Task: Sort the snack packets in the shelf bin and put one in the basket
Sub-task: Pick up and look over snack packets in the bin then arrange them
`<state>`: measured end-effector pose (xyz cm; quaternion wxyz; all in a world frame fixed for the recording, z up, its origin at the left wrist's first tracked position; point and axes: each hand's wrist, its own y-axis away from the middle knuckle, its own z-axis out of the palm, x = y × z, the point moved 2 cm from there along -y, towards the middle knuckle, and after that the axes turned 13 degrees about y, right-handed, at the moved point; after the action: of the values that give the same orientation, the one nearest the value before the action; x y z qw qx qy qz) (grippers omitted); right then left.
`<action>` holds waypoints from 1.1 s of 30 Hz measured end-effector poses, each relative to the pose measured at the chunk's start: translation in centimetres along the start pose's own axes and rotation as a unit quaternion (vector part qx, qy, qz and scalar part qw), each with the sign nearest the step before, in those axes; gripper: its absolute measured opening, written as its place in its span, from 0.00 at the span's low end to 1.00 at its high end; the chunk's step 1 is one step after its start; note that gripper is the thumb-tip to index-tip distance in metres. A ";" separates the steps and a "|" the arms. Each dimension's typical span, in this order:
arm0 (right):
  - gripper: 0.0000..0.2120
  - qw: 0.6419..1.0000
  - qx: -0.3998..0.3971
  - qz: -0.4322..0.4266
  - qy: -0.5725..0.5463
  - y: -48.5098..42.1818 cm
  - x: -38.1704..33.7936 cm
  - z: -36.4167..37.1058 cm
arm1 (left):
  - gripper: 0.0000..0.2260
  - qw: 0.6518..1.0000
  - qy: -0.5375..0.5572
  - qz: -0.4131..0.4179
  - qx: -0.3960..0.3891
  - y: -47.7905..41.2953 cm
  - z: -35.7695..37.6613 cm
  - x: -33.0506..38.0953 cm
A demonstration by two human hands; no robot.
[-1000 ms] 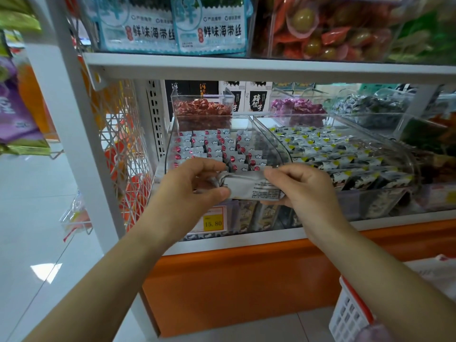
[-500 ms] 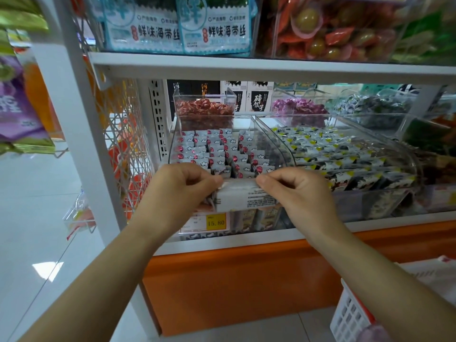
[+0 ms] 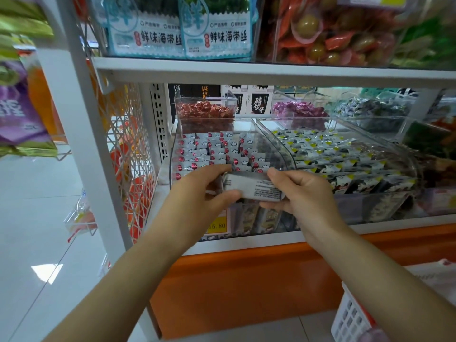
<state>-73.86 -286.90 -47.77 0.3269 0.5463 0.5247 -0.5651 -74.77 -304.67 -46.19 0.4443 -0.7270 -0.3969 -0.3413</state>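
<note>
The left hand [image 3: 204,193] and right hand [image 3: 304,193] pinch a grey foil packet [image 3: 251,189] by its ends. It hangs at the front edge of the clear plastic bin [image 3: 274,147].

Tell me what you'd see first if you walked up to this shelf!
Your eye goes straight to the middle, where the left hand and the right hand pinch the ends of a grey-white snack packet in front of the clear bin holding neat rows of red-and-white packets. Above, on the upper shelf, big blue packets with bold writing stand out, and a white basket peeks in at the bottom right.
</note>
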 end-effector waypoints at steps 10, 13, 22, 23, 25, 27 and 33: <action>0.08 0.995 -0.032 -0.011 -0.089 -2.2 -0.7 0.9 | 0.20 0.984 -0.163 0.023 0.071 -1.8 -1.0 -0.2; 0.04 0.999 0.001 -0.030 -0.021 -4.5 -1.6 1.5 | 0.28 0.936 -0.338 0.049 0.089 -3.1 -2.2 -0.8; 0.07 0.967 0.050 -0.135 0.208 -14.4 -3.3 6.3 | 0.29 0.919 -0.390 -0.003 0.055 -4.1 -3.3 -4.5; 0.08 0.957 0.039 -0.158 0.240 -15.2 -3.4 6.9 | 0.29 0.922 -0.384 -0.001 0.058 -4.2 -3.3 -4.6; 0.10 0.926 0.018 -0.200 0.319 -16.5 -3.4 8.2 | 0.30 0.924 -0.378 0.002 0.061 -4.2 -3.3 -4.9; 0.14 0.900 -0.014 -0.217 0.377 -17.5 -3.3 9.3 | 0.29 0.926 -0.372 0.002 0.064 -4.3 -3.2 -5.0; 0.21 0.845 -0.079 -0.222 0.481 -19.1 -3.2 11.3 | 0.28 0.932 -0.354 0.014 0.075 -4.3 -3.1 -5.2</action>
<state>-94.39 -293.83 -41.83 -0.0579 0.5910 0.7662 -0.2457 -81.39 -307.68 -47.84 0.3334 -0.7705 -0.5428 -0.0250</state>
